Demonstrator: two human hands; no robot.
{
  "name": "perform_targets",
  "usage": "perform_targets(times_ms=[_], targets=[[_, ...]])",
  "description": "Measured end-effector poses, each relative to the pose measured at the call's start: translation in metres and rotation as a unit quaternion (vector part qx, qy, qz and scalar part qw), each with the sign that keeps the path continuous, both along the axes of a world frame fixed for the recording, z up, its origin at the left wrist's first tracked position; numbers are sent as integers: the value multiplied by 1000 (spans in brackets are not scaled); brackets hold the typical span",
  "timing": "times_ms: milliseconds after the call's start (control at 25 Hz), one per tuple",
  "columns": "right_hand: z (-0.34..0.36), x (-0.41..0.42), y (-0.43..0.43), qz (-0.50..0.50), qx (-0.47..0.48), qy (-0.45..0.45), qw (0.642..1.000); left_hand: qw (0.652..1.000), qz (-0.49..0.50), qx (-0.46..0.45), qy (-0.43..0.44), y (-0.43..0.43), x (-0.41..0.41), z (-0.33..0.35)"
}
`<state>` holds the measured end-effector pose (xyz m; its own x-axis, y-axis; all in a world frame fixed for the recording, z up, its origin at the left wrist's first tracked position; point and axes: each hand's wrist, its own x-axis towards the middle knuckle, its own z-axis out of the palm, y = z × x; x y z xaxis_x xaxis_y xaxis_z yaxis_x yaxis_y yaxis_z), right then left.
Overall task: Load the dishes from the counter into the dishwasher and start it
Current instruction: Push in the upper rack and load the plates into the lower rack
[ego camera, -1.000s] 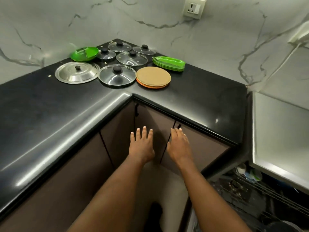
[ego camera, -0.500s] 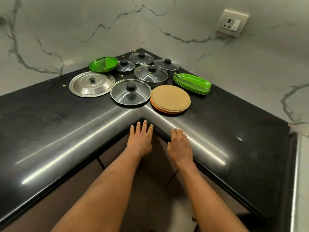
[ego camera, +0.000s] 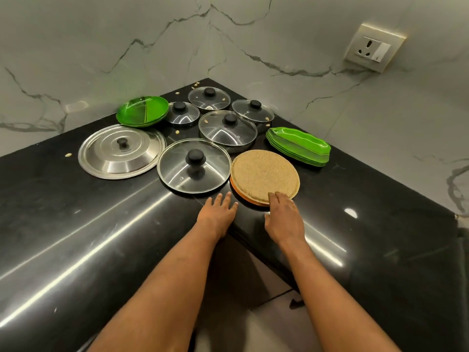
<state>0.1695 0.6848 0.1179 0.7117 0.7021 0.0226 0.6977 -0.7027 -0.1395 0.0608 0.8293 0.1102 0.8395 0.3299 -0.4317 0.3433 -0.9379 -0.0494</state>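
Observation:
On the black corner counter (ego camera: 76, 219) lies a stack of round tan and orange plates (ego camera: 264, 171). My right hand (ego camera: 283, 215) rests its fingertips on the stack's near edge, fingers fairly straight. My left hand (ego camera: 218, 212) hovers flat just left of the stack, fingers spread, holding nothing. Behind are a large glass lid (ego camera: 194, 166), a steel lid (ego camera: 119, 151), several smaller glass lids (ego camera: 227, 128), green round plates (ego camera: 142, 111) and a stack of green leaf-shaped plates (ego camera: 299, 146).
Marble walls meet behind the counter corner, with a socket (ego camera: 371, 48) on the right wall. Small crumbs lie among the lids. Brown cabinet doors (ego camera: 253, 280) sit under the counter between my arms. The dishwasher is out of view.
Both hands moved up and forward from the cabinet front to the counter; the right one now touches the tan plate stack. The view has turned away from the dishwasher toward the corner.

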Motion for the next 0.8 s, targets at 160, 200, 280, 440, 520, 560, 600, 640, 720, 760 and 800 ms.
perform_targets(times_ms=[160, 200, 280, 440, 520, 560, 600, 640, 720, 760, 800], targets=[[-2, 17, 28, -22, -44, 18, 999, 998, -54, -4, 9, 16, 23, 1], [-4, 20, 34, -19, -61, 22, 998, 998, -68, 0, -3, 17, 27, 6], [-10, 26, 51, -16, -101, 42, 994, 995, -95, -15, -20, 27, 35, 15], [-14, 34, 75, -4, -147, 38, 988, 993, -117, -28, 3, 41, 37, 21], [-11, 36, 80, 18, -160, -1, 987, 992, -123, -27, 4, 41, 37, 20], [-10, 37, 81, 27, -169, -9, 985, 991, -128, -26, -1, 41, 37, 20], [-7, 38, 82, 36, -179, -13, 983, 991, -134, -27, -5, 41, 37, 22], [-5, 39, 82, 46, -190, -20, 981, 990, -138, -27, -9, 41, 37, 22], [0, 38, 82, 71, -206, -44, 975, 989, -144, -26, -10, 41, 36, 22], [3, 36, 82, 83, -212, -60, 972, 989, -144, -28, -9, 40, 36, 22], [5, 34, 82, 94, -217, -73, 969, 989, -142, -31, -9, 40, 35, 21]])
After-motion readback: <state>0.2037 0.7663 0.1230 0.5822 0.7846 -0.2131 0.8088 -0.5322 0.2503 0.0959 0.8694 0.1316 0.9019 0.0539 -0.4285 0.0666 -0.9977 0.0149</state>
